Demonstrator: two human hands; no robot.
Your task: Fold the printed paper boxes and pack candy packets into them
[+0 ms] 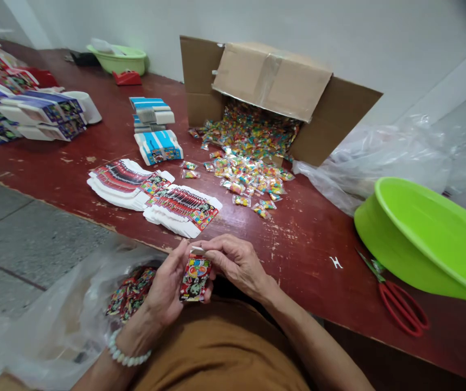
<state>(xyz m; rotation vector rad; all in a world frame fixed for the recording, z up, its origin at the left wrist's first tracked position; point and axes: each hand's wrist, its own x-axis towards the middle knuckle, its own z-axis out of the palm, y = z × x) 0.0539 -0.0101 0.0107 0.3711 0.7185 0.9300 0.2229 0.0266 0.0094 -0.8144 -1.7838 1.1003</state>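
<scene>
My left hand (170, 282) is closed around a small printed candy box (196, 278), red and black with colourful candy pictures, held upright near my lap. My right hand (236, 263) has its fingers at the box's white top flap (197, 250), thumb and fingers pinched there. On the table just beyond lie two fanned rows of flat, unfolded boxes, a nearer row (182, 209) and a farther one (125, 182). Small wrapped candies (253, 176) spill in a heap from a cardboard carton (273, 76) lying on its side.
Below the table edge at left, a clear plastic bag (70, 309) holds several filled-looking packets (131, 293). Red-handled scissors (401, 307) lie by a green basin (420, 239). Blue box stacks (159, 146), purple box stacks (45, 111) and a red tape dispenser (127, 78) stand farther back.
</scene>
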